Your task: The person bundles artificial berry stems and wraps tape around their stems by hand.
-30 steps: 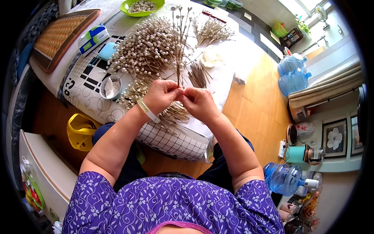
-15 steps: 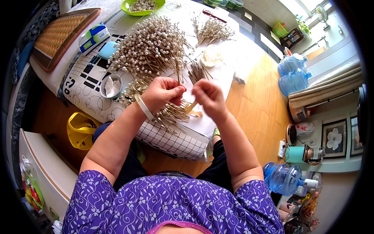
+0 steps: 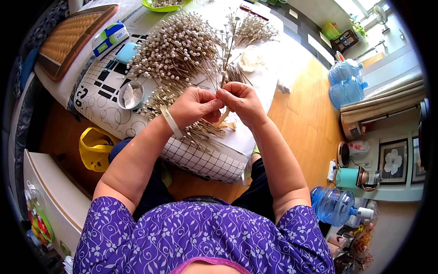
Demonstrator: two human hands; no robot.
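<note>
My left hand [image 3: 195,107] and my right hand [image 3: 242,101] meet over the table's near side, fingertips pinched together at the base of an upright spray of thin brown stems with small pale buds [image 3: 226,55]. A strip of tan tape [image 3: 223,119] hangs below the fingers; which hand grips it is hard to tell. Behind my left hand lies a large heap of white-beaded stems [image 3: 175,48], with more stems [image 3: 159,101] beside the wrist. Bare brown stems [image 3: 238,76] and a cream tape roll [image 3: 250,59] lie beyond my right hand.
A small tub with white pieces [image 3: 131,95] stands at the left, near a light blue case [image 3: 127,53] and a tissue pack [image 3: 110,38]. A green bowl [image 3: 167,7] is at the back. A yellow bag [image 3: 96,148] is below the table's left side.
My right hand moved away from my left, then came back to it. The tan strip now hangs beneath the fingers. Both hands are slightly farther right, and the view has shifted a little.
</note>
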